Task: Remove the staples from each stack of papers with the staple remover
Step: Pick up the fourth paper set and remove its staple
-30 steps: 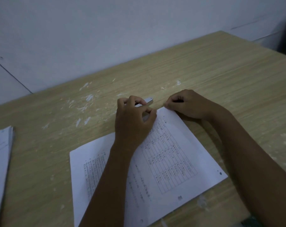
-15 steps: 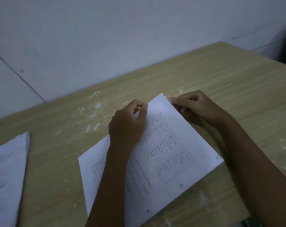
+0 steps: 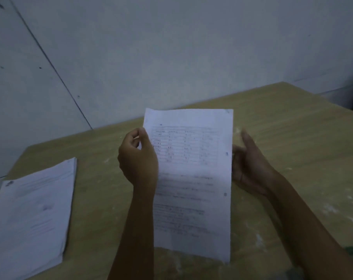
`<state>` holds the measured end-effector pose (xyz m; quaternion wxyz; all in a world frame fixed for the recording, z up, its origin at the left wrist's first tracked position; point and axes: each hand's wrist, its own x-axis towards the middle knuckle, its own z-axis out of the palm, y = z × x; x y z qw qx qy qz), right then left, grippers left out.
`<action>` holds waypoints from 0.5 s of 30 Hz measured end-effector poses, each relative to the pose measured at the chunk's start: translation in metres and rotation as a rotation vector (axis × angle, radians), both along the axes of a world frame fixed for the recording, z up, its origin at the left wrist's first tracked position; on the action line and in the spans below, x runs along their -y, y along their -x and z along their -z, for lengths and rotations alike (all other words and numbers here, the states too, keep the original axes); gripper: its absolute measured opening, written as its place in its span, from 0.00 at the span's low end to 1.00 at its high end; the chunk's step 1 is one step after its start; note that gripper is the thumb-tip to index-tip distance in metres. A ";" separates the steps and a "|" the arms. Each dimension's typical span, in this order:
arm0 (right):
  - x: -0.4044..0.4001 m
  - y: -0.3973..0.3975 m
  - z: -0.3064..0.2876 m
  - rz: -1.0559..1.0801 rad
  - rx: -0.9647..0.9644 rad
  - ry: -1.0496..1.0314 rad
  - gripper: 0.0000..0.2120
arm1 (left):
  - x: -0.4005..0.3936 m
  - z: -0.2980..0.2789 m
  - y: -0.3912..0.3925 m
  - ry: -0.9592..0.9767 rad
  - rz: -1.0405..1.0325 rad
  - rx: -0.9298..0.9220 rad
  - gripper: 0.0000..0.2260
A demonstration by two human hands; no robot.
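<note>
We see a wooden desk (image 3: 293,138) against a grey wall (image 3: 171,47); our left hand (image 3: 138,158) pinches the printed sheet (image 3: 191,178) upright, long axis vertical, right hand (image 3: 250,164) seemingly relaxed beside it.

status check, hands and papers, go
Left hand pinches held sheets at left edge. Right hand open beside them. Stack lies left. Remover not seen.

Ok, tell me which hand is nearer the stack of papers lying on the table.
Left. The left hand holds the raised sheet's edge on the side toward the stack; the right hand is beyond the sheet's far edge.
</note>
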<state>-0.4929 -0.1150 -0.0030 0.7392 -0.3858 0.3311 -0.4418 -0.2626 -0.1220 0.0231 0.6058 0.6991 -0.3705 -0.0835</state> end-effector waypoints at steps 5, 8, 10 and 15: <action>-0.036 -0.042 -0.005 0.079 -0.315 0.204 0.14 | -0.011 -0.008 -0.026 0.047 0.034 -0.143 0.15; -0.041 -0.064 -0.009 0.209 -0.382 0.226 0.12 | -0.025 -0.008 -0.043 0.029 0.156 -0.212 0.15; -0.041 -0.075 -0.012 0.248 -0.446 0.258 0.10 | -0.039 -0.006 -0.054 -0.037 0.257 -0.264 0.14; -0.042 -0.109 -0.022 0.258 -0.424 0.285 0.10 | -0.071 0.006 -0.088 -0.186 0.343 -0.274 0.13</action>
